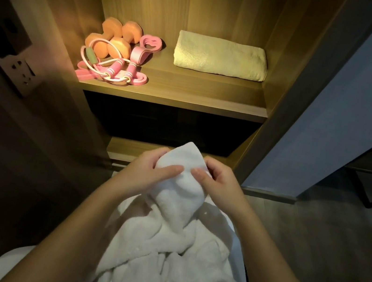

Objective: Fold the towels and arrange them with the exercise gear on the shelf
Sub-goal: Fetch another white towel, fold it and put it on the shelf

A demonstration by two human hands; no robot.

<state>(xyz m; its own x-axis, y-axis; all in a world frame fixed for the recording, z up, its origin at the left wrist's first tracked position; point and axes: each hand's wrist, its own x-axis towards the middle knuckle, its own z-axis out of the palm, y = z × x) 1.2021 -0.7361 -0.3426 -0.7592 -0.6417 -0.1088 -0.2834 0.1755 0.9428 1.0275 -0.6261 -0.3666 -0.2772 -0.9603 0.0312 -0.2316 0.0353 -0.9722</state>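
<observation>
Both hands grasp one bunched end of the white towel [171,237]. The left hand [148,171] pinches the left side of that end, thumb laid across the near face and fingers curled behind. The right hand [216,181] mirrors it on the right side. The two thumbs lie close together, nearly touching. The held end is raised in front of the lower shelf [124,148]; the rest of the cloth hangs below the hands in loose, crumpled folds between the forearms. No straight edge or flat crease is visible in it.

Upper shelf [200,94], lit:
- Right rear: a cream towel [221,57], folded to a neat rectangle, lying flat near the right wall.
- Left side: the orange dumbbells [113,40] toward the back left corner, with a pink jump rope [118,69] and a pink band [138,78] piled just in front of them, reaching the front edge. A pink ring-shaped grip [150,45] lies beside the dumbbells, apart from the cream towel.
- Front right: a bare strip of board in front of the cream towel.

Task status, as judged: one towel is folded and placed, and the gear is grouped on the shelf. The white towel is not yet folded. It needs spreading, folding flat and setting on the shelf with the rest
</observation>
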